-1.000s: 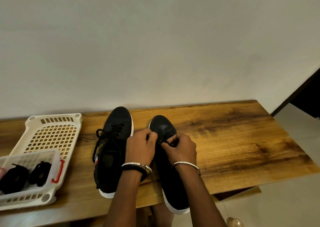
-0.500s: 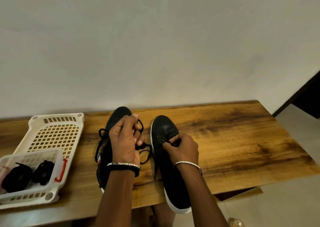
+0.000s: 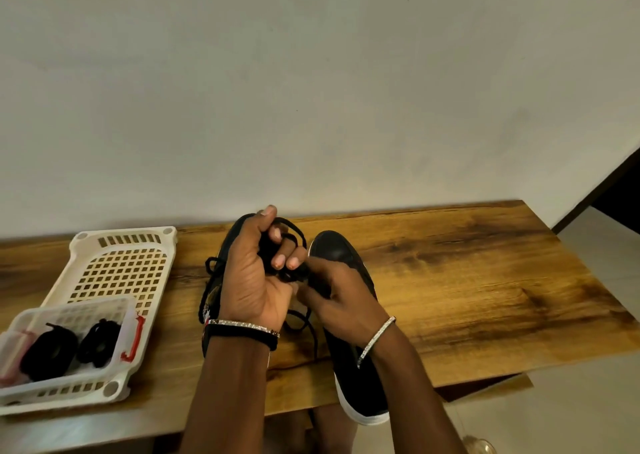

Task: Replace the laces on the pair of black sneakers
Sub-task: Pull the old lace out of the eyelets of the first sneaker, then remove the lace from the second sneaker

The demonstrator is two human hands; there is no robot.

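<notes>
The left hand (image 3: 256, 277) is raised with its palm turned toward the camera, its fingers curled tight around a bunched black lace (image 3: 294, 242), loops of which stick out past the fingertips. The right hand (image 3: 343, 301) sits just beside it, touching it, with bent fingers that pinch the same lace close under the left palm. Loose strands hang from the two hands down to the worktop (image 3: 467, 280). Under the right hand lies the right-side sneaker (image 3: 337, 249), toe toward the wall and white-soled heel jutting over the worktop's near edge. The left-side sneaker (image 3: 213, 294) lies just beside it, mostly hidden behind the left hand, with a lace showing at its side. Both wrists carry thin bracelets (image 3: 375, 341). Well to the left stands a white basket (image 3: 121, 242), and in it a clear box (image 3: 117, 306) holds two coiled black laces (image 3: 48, 351).
</notes>
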